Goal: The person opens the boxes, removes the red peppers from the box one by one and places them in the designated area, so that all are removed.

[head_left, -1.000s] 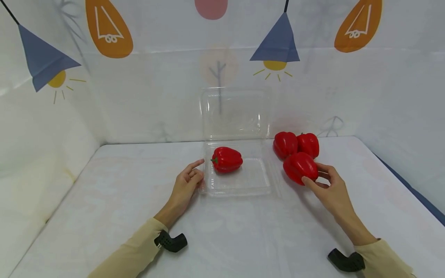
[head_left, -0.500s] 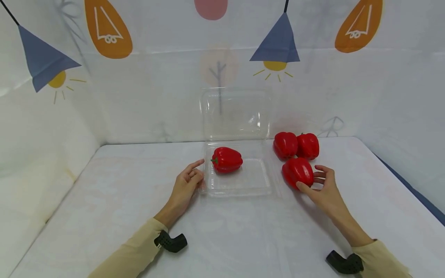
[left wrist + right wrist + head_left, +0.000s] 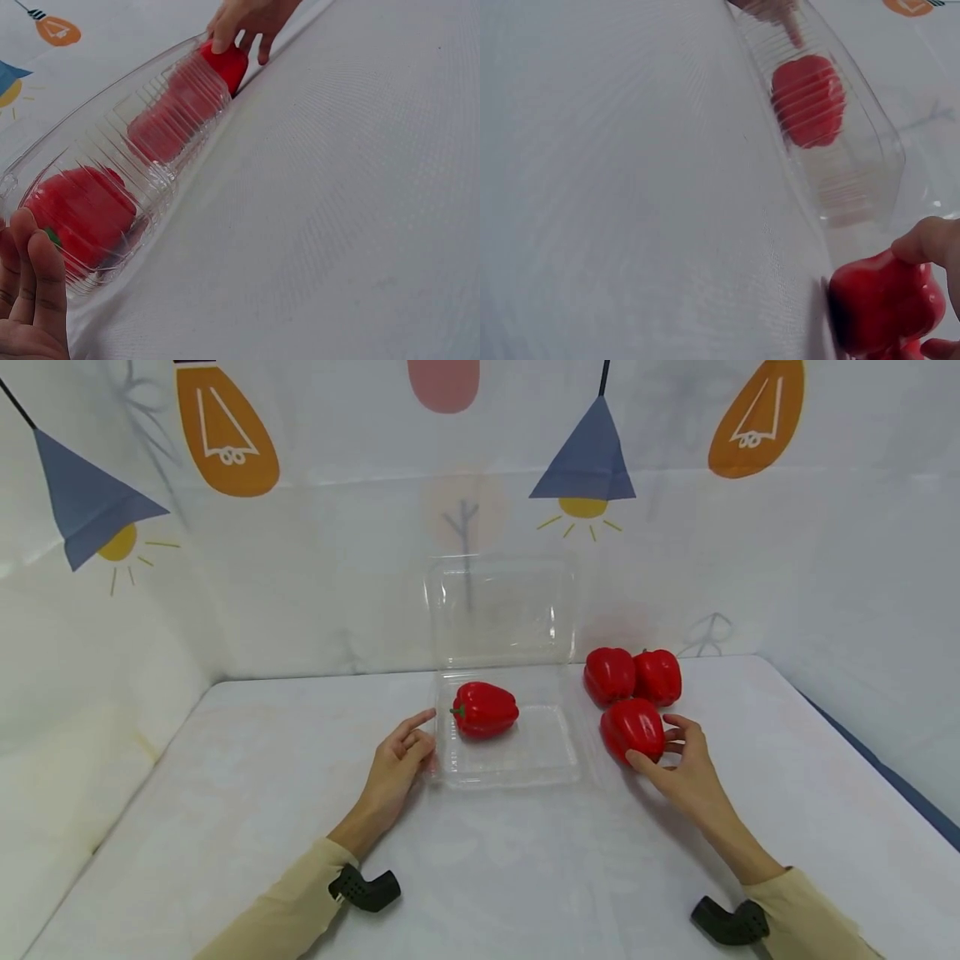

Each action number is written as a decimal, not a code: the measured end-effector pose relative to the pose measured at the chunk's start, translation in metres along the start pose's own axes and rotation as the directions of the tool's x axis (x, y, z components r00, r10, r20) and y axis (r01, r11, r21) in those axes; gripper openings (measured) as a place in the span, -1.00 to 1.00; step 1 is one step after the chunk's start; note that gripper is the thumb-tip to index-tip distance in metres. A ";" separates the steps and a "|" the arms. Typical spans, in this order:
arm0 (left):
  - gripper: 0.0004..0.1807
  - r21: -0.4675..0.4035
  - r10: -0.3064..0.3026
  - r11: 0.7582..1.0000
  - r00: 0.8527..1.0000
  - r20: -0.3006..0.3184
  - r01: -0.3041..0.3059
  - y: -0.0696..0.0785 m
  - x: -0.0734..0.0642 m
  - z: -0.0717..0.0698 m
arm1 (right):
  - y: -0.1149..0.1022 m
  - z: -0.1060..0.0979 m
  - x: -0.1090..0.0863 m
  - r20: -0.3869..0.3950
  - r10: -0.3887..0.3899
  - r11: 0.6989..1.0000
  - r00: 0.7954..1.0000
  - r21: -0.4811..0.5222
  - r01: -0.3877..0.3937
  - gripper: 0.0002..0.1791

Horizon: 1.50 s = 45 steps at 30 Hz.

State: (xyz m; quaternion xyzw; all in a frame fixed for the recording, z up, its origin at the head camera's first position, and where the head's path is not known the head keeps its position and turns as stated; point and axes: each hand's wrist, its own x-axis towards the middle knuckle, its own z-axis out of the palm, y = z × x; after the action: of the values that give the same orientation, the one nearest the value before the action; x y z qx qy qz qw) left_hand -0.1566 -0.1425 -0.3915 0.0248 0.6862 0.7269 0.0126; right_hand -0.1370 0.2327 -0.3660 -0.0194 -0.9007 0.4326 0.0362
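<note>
A red bell pepper (image 3: 632, 730) is between the thumb and fingers of my right hand (image 3: 686, 772), right of a clear plastic container (image 3: 551, 743). The right wrist view shows the thumb on this gripped pepper (image 3: 885, 300); whether it touches the table cannot be told. Another red pepper (image 3: 485, 710) lies on its side inside the container, its green stem facing left. At the container's left wall is my left hand (image 3: 397, 768), its index finger reaching to the rim. In the left wrist view, relaxed fingers (image 3: 46, 277) rest by the wall, holding nothing visible.
Two more red peppers, a left one (image 3: 609, 677) and a right one (image 3: 658, 677), sit just behind the gripped one. The container's lid (image 3: 502, 610) stands raised against the patterned backdrop (image 3: 337, 568). White cloth covers the table (image 3: 510, 868).
My right hand has moved slightly left and toward me with the pepper, away from the two behind it. My left hand keeps its place at the container. The head view has shifted a little.
</note>
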 end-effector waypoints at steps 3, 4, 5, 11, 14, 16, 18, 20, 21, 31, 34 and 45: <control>-0.52 0.003 0.000 1.000 1.000 -0.002 0.000 -0.001 -0.001 -0.001 | 0.000 0.002 0.001 -0.004 -0.012 1.000 1.000 -0.003 0.012 0.01; -0.52 0.002 -0.001 1.000 1.000 -0.001 0.001 -0.001 -0.001 -0.001 | 0.000 0.002 0.001 -0.004 -0.014 1.000 1.000 -0.005 0.014 0.01; -0.52 0.001 -0.001 1.000 1.000 0.000 0.001 -0.001 -0.001 -0.002 | 0.000 0.002 0.001 -0.003 -0.017 1.000 1.000 -0.008 0.017 0.01; -0.52 0.000 -0.001 1.000 1.000 0.006 0.001 -0.002 -0.002 -0.003 | -0.002 0.003 0.001 0.004 -0.023 1.000 1.000 -0.014 0.024 0.01; -0.52 -0.004 0.001 1.000 1.000 0.011 -0.001 -0.002 -0.002 -0.003 | -0.002 0.002 0.001 0.010 -0.023 1.000 1.000 -0.014 0.023 0.01; -0.52 -0.007 -0.001 1.000 1.000 0.013 0.001 -0.001 -0.001 -0.002 | -0.002 0.001 0.001 0.016 -0.023 1.000 1.000 -0.014 0.023 0.02; -0.52 -0.008 -0.004 1.000 1.000 0.014 0.004 -0.001 -0.001 -0.002 | -0.002 0.000 0.001 0.027 -0.021 1.000 0.999 -0.021 0.022 0.02; -0.52 -0.008 -0.005 1.000 1.000 0.012 0.005 -0.001 0.000 -0.002 | -0.002 -0.001 0.001 0.037 -0.019 0.999 0.999 -0.030 0.020 0.03; -0.53 -0.007 -0.006 1.000 1.000 0.012 0.006 0.000 0.000 -0.002 | -0.002 -0.001 0.001 0.042 -0.017 0.999 0.999 -0.034 0.018 0.03; -0.53 -0.007 0.005 1.000 1.000 0.019 -0.005 0.001 0.000 0.000 | -0.001 -0.003 -0.001 0.039 0.001 0.999 0.999 -0.037 0.001 0.07; -0.52 -0.005 0.010 1.000 1.000 0.023 -0.010 0.001 0.001 0.000 | -0.002 -0.005 -0.003 0.003 -0.019 0.999 1.000 -0.048 0.019 0.06; -0.53 0.003 -0.013 1.000 1.000 0.016 0.013 0.002 -0.002 -0.003 | -0.010 -0.004 -0.006 -0.174 -0.227 0.974 0.958 -0.054 0.221 -0.13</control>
State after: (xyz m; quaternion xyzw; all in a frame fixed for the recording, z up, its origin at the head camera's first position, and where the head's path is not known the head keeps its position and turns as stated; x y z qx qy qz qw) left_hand -0.1552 -0.1460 -0.3902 0.0262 0.6872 0.7257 0.0226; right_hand -0.1303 0.2285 -0.3560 0.0436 -0.8975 0.4066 0.1653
